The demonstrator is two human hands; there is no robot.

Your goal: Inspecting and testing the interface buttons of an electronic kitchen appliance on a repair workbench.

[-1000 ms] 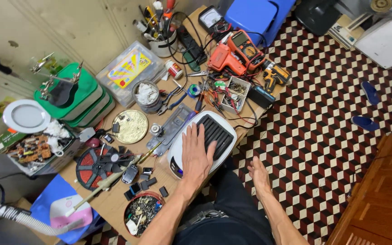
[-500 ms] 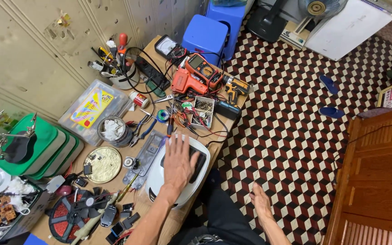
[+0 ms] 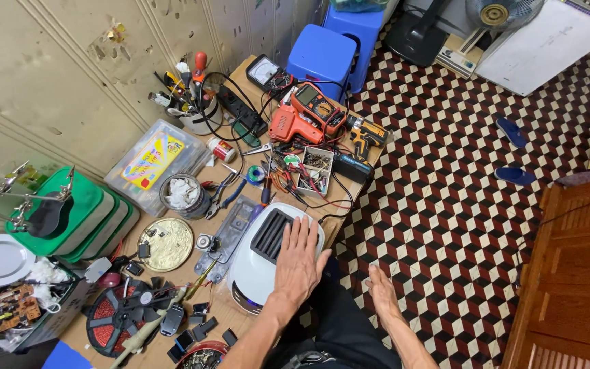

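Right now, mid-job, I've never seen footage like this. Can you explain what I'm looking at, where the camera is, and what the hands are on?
There is no machine: a person works with bare hands, and the single picture comes from a camera on their head, looking down. The left hand lies flat, fingers spread, on a white rounded appliance with a dark grille at the edge of a crowded wooden bench. The right hand hangs open off the bench, above the checkered floor, holding nothing. Around the appliance lie a round brass plate, pliers, an orange multimeter and a red wire spool.
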